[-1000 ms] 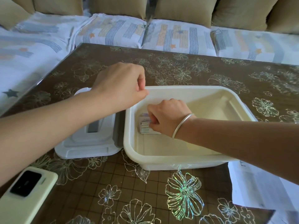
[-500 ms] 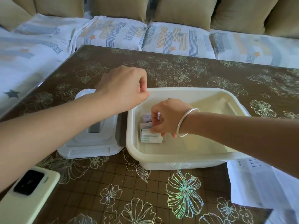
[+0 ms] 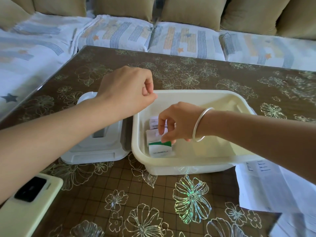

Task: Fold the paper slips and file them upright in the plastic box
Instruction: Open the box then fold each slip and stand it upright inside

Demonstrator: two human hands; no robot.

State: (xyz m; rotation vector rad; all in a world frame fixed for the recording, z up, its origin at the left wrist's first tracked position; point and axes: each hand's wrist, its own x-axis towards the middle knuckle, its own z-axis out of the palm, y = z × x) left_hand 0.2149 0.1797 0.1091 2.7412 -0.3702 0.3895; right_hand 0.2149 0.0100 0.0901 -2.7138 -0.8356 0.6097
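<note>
The right hand [image 3: 177, 124] reaches down into the plastic box [image 3: 188, 162]; its thumb and curled fingers [image 3: 160, 124] pinch the top edges of the folded paper slips [image 3: 159, 148], which stand upright directly beneath the fingertips, in a short row near the box's left wall; the slip nearest the thumb bears a green band. A silver bracelet [image 3: 200, 124] circles that wrist. The left hand [image 3: 126, 89] sits at the box's far left corner, fingers curled under, thumb tip against the rim; whether it actually grips the rim cannot be told. Under that forearm lies the white lid [image 3: 95, 151], just beside the box; a pale phone [image 3: 29, 199] lies near the elbow; loose printed sheets [image 3: 273, 185] lie below the right forearm.
</note>
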